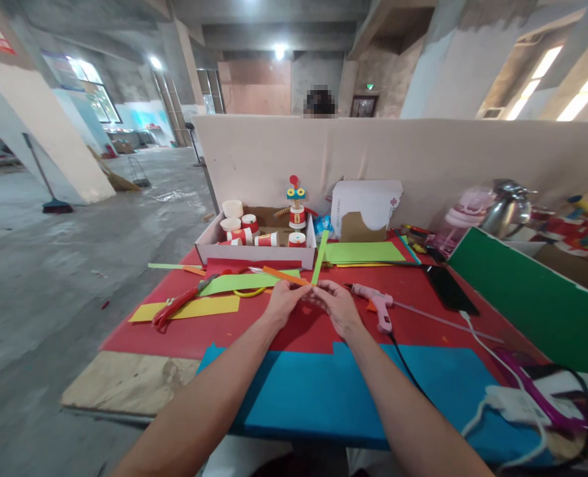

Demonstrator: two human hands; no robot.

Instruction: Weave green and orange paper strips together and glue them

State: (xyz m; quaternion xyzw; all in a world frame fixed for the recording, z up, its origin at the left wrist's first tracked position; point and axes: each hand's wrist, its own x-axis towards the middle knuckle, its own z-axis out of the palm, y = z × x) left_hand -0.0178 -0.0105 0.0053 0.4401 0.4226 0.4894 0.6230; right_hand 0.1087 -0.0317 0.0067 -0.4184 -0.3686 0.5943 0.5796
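Above the red table covering, my left hand (pixel 285 303) and my right hand (pixel 338 308) meet with fingertips pinched together. Between them are two narrow paper strips whose ends come together at an angle. The orange paper strip (pixel 283 274) points left from my left fingertips, and the green paper strip (pixel 320 258) rises from the pinch point. My fingers cover the joint itself. A pink glue gun (pixel 381 306) lies just right of my right hand. Left of my left hand are red-handled pliers (pixel 177 306), a wider green paper piece (pixel 242 283) and a yellow paper strip (pixel 207 307).
A shallow box (pixel 254 256) of paper cups stands behind my hands, with a cup figure (pixel 296 213) in it. Green paper sheets (pixel 363 252) lie right of it. A phone (pixel 451 289), a green panel (pixel 532 301) and a power strip (pixel 522 405) with cables occupy the right.
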